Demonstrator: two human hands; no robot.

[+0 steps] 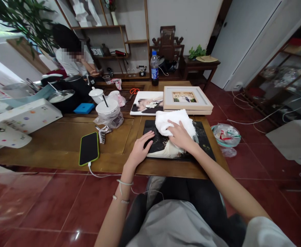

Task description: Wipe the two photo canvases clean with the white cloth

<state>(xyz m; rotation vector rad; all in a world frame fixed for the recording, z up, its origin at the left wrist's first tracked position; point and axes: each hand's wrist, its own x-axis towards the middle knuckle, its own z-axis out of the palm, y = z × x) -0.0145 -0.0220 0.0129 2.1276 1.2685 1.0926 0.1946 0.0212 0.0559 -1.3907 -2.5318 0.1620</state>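
A dark photo panel (154, 144) with a pale picture on it lies flat at the table's near edge. My left hand (140, 148) rests on its left side, fingers stretched out, holding nothing. On top of the panel is a folded white towel (165, 120), gripped by my right hand (180, 136) and pressed down against the surface. Part of the picture is hidden under the towel and my right forearm. Just beyond the panel are a white photo print (146, 103) and a framed photo (187, 98) in a light frame, which sits on another flat piece.
A phone (89, 149) on a charging cable lies to the left. Further back stand a lidded cup (107, 105), a blue box (83, 108), orange scissors (134, 91) and a bottle (154, 68). A person (73, 61) sits at the far left. A bagged bin (226, 134) stands right.
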